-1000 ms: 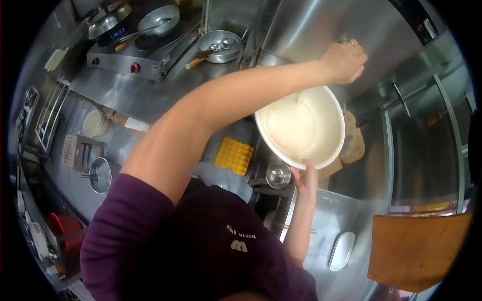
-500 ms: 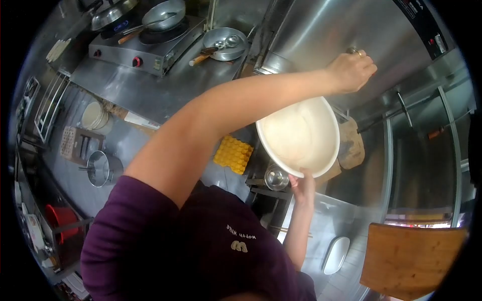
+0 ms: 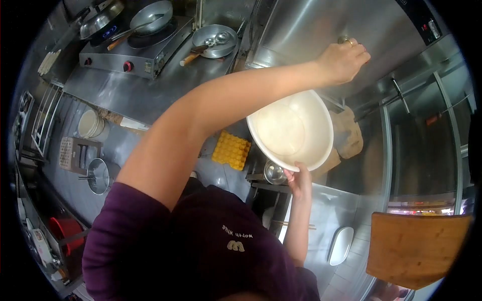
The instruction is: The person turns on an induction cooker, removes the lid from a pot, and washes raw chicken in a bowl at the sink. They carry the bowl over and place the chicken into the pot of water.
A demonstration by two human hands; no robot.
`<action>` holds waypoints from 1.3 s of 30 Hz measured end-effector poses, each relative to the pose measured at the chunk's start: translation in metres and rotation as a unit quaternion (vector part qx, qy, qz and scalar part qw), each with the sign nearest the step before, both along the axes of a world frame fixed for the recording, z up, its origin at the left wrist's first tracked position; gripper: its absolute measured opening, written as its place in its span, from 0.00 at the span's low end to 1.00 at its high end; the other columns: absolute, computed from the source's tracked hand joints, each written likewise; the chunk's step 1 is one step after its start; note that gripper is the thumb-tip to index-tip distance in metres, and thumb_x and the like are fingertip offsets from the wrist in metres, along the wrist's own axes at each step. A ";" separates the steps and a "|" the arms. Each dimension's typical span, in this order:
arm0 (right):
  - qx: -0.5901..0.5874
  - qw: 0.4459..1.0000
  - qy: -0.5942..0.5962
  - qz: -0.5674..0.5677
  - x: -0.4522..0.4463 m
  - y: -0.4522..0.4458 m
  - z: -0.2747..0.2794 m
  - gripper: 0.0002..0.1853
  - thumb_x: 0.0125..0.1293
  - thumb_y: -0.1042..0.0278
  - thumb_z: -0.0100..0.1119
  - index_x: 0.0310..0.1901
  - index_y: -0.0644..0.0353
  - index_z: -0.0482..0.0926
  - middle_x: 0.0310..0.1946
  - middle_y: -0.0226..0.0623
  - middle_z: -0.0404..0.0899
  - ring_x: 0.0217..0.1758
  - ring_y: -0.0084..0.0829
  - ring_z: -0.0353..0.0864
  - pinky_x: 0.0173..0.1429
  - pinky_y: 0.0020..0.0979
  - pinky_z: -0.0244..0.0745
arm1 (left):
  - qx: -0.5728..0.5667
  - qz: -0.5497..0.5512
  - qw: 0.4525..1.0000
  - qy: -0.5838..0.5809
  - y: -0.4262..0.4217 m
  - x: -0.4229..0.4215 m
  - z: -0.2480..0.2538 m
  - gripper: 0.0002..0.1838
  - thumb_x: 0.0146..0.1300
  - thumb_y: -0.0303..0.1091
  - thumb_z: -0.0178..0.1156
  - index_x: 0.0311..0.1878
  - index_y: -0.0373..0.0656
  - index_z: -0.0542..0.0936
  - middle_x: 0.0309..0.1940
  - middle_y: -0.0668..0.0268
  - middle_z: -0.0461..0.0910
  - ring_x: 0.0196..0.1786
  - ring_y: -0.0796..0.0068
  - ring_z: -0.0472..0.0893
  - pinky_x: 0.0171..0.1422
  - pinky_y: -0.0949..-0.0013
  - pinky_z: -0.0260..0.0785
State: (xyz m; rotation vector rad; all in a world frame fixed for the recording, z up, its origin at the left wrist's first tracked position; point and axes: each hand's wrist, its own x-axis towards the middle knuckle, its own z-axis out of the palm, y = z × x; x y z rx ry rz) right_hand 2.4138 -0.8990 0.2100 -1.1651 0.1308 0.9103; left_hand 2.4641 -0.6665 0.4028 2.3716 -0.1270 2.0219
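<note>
A large white bowl point(image 3: 321, 134) is tilted in front of me, with a pale cream-coloured mass point(image 3: 281, 129) inside; I cannot tell if it is liquid or powder. My right hand point(image 3: 300, 181) grips the bowl's near rim, thumb and fingers on either side of it. Across the bowl's far side reaches my left arm. My left hand point(image 3: 345, 62) is closed beyond the bowl, next to a round metal knob point(image 3: 343, 39) on a steel surface point(image 3: 306, 35). What its fingers hold, if anything, is hidden. A small metal bowl point(image 3: 274, 172) stands below the white bowl.
At the upper left is a stove point(image 3: 140, 57) with pans; a shallow pan point(image 3: 215, 41) with ladles sits beside it. Yellow egg trays point(image 3: 231, 150) lie lower down. A wooden board point(image 3: 416, 248) juts in at the right, near a white oblong dish point(image 3: 341, 246).
The view has shifted slightly. The cream-coloured mass now shows a clearer rounded edge inside the bowl. Both hands keep nearly the same places relative to the bowl.
</note>
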 end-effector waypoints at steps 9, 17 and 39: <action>0.002 1.000 0.004 -0.007 0.000 0.000 -0.002 0.12 0.57 0.75 0.47 0.41 0.72 0.63 0.32 0.48 0.74 0.30 0.36 0.79 0.31 0.25 0.82 | -0.004 -0.007 1.000 -0.005 0.000 -0.001 -0.001 0.10 0.47 0.25 0.56 0.36 0.44 0.75 0.34 0.68 0.75 0.39 0.70 0.75 0.28 0.71 0.75; -0.009 1.000 0.004 -0.013 0.001 0.000 -0.001 0.12 0.57 0.75 0.47 0.41 0.72 0.65 0.32 0.47 0.74 0.29 0.34 0.79 0.29 0.24 0.82 | -0.006 -0.008 1.000 0.017 0.000 -0.004 0.000 0.13 0.46 0.25 0.57 0.39 0.44 0.75 0.35 0.66 0.75 0.41 0.69 0.75 0.29 0.71 0.75; 0.003 1.000 0.020 0.005 0.008 -0.006 -0.011 0.21 0.55 0.76 0.48 0.51 0.73 0.60 0.43 0.51 0.71 0.38 0.41 0.79 0.33 0.29 0.83 | -0.010 -0.017 0.999 0.036 0.000 -0.005 -0.001 0.19 0.40 0.23 0.59 0.40 0.45 0.73 0.38 0.67 0.74 0.44 0.69 0.74 0.30 0.70 0.76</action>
